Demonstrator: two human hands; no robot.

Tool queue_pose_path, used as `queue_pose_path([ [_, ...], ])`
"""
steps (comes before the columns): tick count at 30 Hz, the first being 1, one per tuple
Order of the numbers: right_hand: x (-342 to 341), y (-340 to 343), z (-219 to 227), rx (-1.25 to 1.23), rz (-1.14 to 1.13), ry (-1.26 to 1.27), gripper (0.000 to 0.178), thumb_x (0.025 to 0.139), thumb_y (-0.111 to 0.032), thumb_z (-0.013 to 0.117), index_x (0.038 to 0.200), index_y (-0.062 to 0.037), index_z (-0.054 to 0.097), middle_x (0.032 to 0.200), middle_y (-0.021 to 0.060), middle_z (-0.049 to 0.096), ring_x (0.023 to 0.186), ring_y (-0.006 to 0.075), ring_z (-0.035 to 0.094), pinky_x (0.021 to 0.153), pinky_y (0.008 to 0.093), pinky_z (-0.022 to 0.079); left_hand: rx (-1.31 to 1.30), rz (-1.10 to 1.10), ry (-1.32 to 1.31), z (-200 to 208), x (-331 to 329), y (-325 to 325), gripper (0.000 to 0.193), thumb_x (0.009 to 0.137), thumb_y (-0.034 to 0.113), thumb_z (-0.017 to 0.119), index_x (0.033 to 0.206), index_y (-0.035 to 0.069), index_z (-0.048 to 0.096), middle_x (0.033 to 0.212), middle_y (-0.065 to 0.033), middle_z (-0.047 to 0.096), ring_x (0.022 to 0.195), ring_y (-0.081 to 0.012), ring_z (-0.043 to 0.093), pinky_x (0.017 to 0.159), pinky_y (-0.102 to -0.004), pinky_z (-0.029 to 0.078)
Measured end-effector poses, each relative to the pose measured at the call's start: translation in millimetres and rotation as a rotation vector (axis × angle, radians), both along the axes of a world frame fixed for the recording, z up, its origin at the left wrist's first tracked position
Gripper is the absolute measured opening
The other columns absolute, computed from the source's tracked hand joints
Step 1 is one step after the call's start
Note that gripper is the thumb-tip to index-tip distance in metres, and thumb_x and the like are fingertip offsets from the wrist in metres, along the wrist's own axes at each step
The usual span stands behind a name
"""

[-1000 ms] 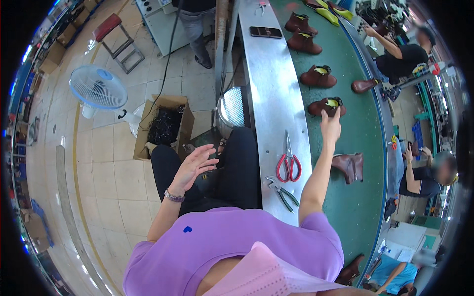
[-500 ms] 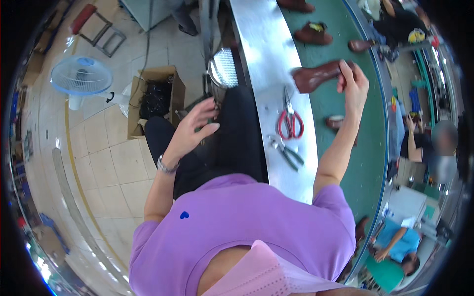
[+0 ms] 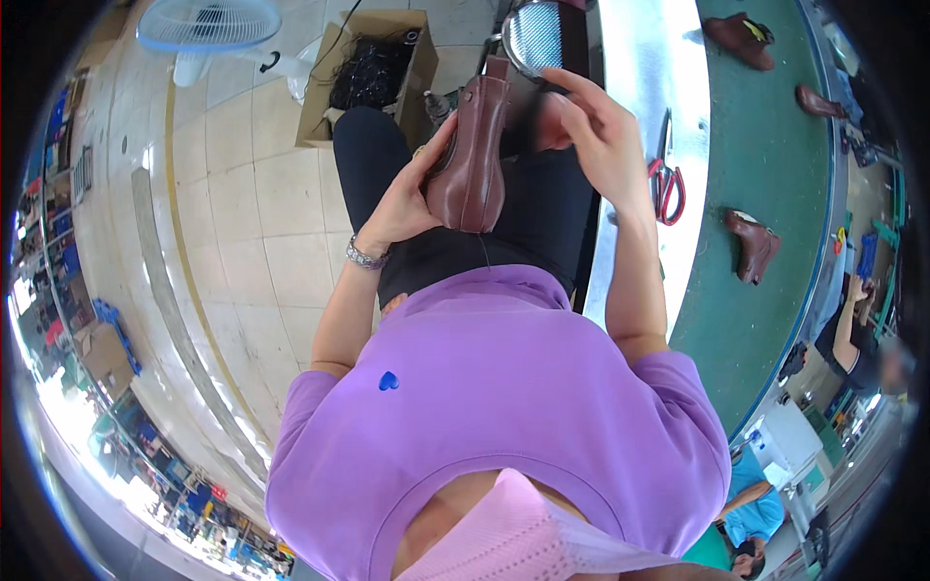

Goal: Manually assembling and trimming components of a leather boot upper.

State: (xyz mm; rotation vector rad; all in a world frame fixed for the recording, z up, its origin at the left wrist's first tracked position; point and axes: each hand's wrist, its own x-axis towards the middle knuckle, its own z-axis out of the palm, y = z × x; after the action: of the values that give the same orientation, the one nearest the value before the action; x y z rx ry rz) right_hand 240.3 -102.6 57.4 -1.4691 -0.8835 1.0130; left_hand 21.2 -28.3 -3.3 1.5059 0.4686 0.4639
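A brown leather ankle boot (image 3: 471, 160) is held over my lap. My left hand (image 3: 412, 198) wraps round its side, fingers behind it and thumb near the heel. A dark thread trails from the boot's lower end. To the boot's right, my right hand (image 3: 605, 145) is raised with its fingers apart and nothing visible in it; a blurred patch hides some fingertips. Beyond my right wrist, red-handled scissors (image 3: 666, 189) lie on the metal bench (image 3: 683, 261).
More brown boots, one (image 3: 754, 245) closest, stand on the green conveyor belt (image 3: 736, 339) at right. A cardboard box (image 3: 418, 82) of dark scraps stands ahead of my knees, near a fan (image 3: 208, 27). A round perforated metal piece (image 3: 533, 39) is by the bench. A co-worker (image 3: 751, 499) sits beyond the belt.
The boot has come from over the belt to above my lap, passing from my right hand into my left. My right hand has let go and moved inward. The view has shifted.
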Motion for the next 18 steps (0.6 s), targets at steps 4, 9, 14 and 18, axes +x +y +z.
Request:
queue_pose_path([
  [4, 27, -75, -49, -0.355, -0.162, -0.660, 0.023, 0.085, -0.017, 0.062, 0.100, 0.0014, 0.061, 0.086, 0.0114, 0.064, 0.082, 0.0177, 0.063, 0.077, 0.0301, 0.047, -0.136, 0.123, -0.024, -12, -20, -7, 0.109, 0.060, 0.004, 0.081, 0.145, 0.008, 0.014, 0.144, -0.0096, 0.030, 0.130, -0.0186, 0.034, 0.106, -0.0316, 0.029],
  [9, 29, -191, -87, -0.699, -0.191, -0.989, 0.054, 0.077, -0.026, 0.071, 0.119, -0.0019, 0.048, 0.117, 0.0198, 0.048, 0.108, 0.0337, 0.049, 0.090, 0.0417, 0.040, -0.159, 0.277, 0.052, -2, -40, 5, 0.107, 0.059, 0.001, 0.081, 0.144, 0.006, 0.016, 0.138, -0.0091, 0.037, 0.123, -0.0167, 0.041, 0.102, -0.0312, 0.034],
  [14, 23, -220, -96, -0.725, -0.262, -0.938, 0.056, 0.080, -0.027, 0.068, 0.125, -0.0011, 0.045, 0.115, 0.0194, 0.048, 0.107, 0.0328, 0.050, 0.090, 0.0412, 0.040, -0.633, 0.423, 0.184, -28, -70, 25, 0.074, 0.069, 0.009, 0.077, 0.131, 0.002, 0.037, 0.117, -0.0084, 0.055, 0.104, -0.0154, 0.055, 0.091, -0.0317, 0.045],
  [18, 19, -215, -78, -0.838, -0.226, -0.447, 0.044, 0.082, -0.026, 0.062, 0.113, 0.0036, 0.052, 0.087, 0.0131, 0.058, 0.086, 0.0237, 0.057, 0.080, 0.0337, 0.045, -0.727, 0.392, 0.194, 13, -38, 39, 0.052, 0.080, 0.026, 0.070, 0.118, -0.001, 0.048, 0.106, -0.0094, 0.060, 0.096, -0.0139, 0.058, 0.079, -0.0295, 0.050],
])
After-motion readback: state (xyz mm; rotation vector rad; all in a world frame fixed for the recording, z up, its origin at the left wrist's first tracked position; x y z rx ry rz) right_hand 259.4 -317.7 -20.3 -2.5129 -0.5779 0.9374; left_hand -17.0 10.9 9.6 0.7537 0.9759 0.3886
